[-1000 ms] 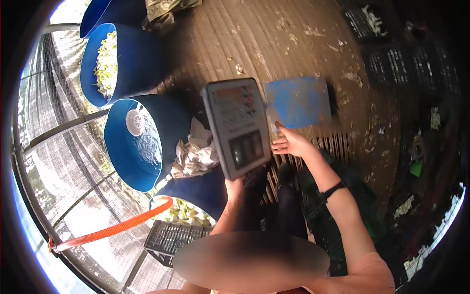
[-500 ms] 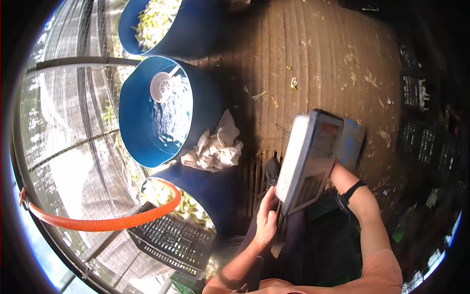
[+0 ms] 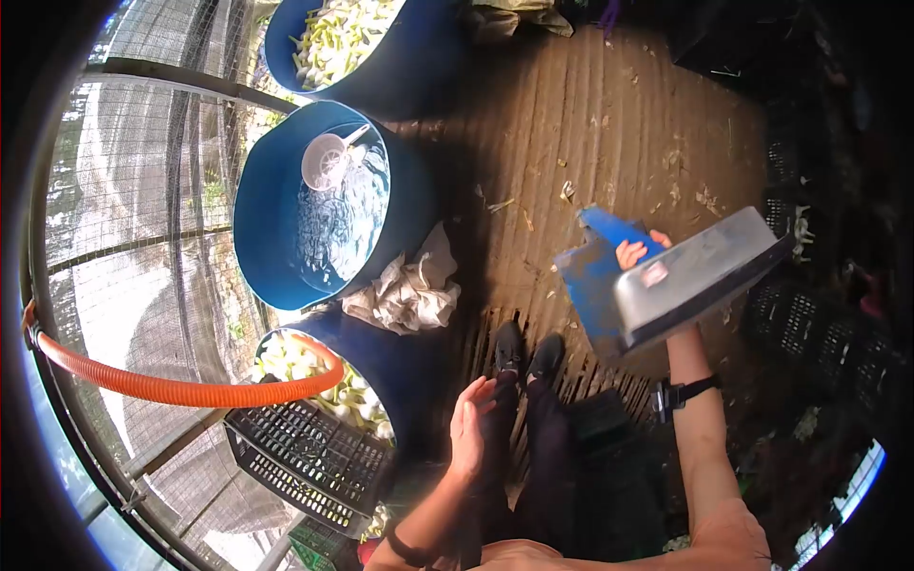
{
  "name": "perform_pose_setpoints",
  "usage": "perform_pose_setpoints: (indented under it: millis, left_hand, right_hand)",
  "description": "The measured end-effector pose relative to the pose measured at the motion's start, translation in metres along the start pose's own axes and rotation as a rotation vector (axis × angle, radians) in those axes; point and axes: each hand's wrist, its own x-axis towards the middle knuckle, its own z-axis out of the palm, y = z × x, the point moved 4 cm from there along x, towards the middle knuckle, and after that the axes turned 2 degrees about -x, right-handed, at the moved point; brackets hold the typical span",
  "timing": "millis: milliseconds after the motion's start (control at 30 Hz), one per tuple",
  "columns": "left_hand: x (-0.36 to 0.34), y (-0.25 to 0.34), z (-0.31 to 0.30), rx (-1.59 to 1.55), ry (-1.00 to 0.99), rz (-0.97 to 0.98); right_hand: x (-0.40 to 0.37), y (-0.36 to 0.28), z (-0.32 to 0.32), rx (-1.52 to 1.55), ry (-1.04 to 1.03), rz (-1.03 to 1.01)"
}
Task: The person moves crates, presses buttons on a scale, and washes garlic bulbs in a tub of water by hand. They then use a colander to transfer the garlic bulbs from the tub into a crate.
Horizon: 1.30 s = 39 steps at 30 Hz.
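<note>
My right hand [image 3: 636, 251] reaches forward with its fingers wrapped around the blue bar of what looks like a weighing scale [image 3: 700, 268]. The scale has a shiny metal housing with rounded corners, a small label and a dark rim. It is tilted, and its panel side faces away from me. A worn blue plate [image 3: 592, 297] shows beneath it. My left hand [image 3: 468, 430] is in front of my legs, fingers stretched out, holding nothing and apart from the scale.
On the left stand a blue tub [image 3: 255, 205] of water with a white strainer [image 3: 326, 162], and tubs of pale bulbs [image 3: 343, 40]. A crumpled cloth [image 3: 407, 293], an orange hose [image 3: 171, 388] and a black crate [image 3: 309, 462] are nearby. Dark crates [image 3: 800, 324] line the right.
My left hand has come off the scale and moved back towards the left. My right hand has swung the scale to the right and turned its panel away from me.
</note>
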Motion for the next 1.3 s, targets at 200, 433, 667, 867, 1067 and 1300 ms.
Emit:
perform_pose_setpoints:
  millis: [200,433,667,867,1067,1300]
  left_hand:
    - [-0.011,-0.023,-0.017,0.004,0.081,-0.134]
    - [-0.01,-0.047,-0.032,-0.008,0.098,-0.201]
    - [-0.014,-0.078,-0.047,-0.054,0.18,-0.27]
    - [-0.017,-0.096,-0.034,-0.04,0.185,-0.321]
    - [-0.02,-0.11,-0.025,-0.083,0.123,-0.348]
    - [-0.022,-0.117,-0.036,-0.067,0.172,-0.414]
  right_hand:
    - [0.003,-0.071,0.015,0.414,-0.362,0.118]
    - [0.039,-0.121,0.075,-0.508,-0.434,-0.454]
    - [0.065,-0.166,0.129,-0.645,-0.587,-0.58]
    - [0.068,-0.183,0.147,-0.669,-0.655,-0.629]
    - [0.093,-0.195,0.171,-0.677,-0.714,-0.64]
    - [0.101,-0.21,0.188,-0.698,-0.741,-0.68]
